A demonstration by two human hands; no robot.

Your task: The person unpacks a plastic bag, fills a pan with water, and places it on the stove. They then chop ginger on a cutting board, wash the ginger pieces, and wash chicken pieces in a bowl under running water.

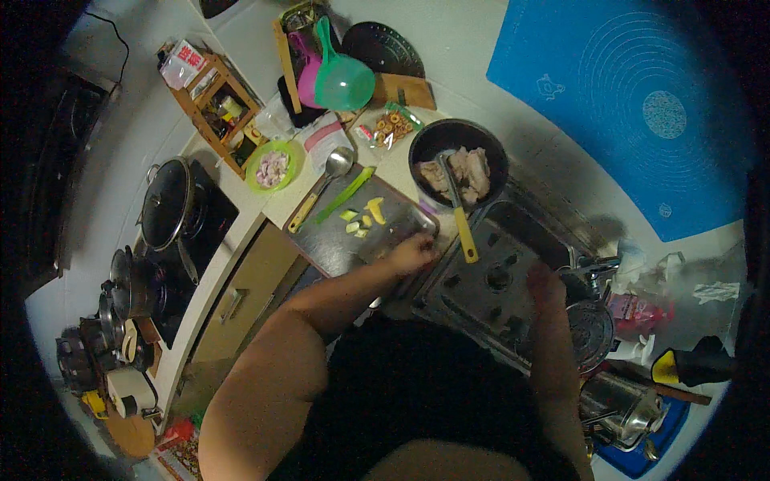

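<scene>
My left hand (415, 254) is at the right edge of a metal cutting board (328, 243), its fingers curled; whether it holds anything is unclear. On the board lie a ladle (320, 191) with a yellow handle, a green stalk (344, 195), yellow slices (375, 210) and several small cut pale-green pieces (352, 227). My right hand (548, 285), dark and blurred, hangs over the right side of the sink (463, 300), near the faucet (595, 266). Beyond the sink stands a dark pot (421, 141) with pieces of pale meat (475, 171); a yellow-handled utensil (462, 231) leans out of it.
A green bowl (293, 162) of chopped pinkish pieces sits beside a wooden rack (225, 78). Left is a cooktop (210, 225) with a lidded pan (165, 201). A colander (589, 337) and metal pot (619, 406) stand right. A blue mat (601, 78) hangs on the wall.
</scene>
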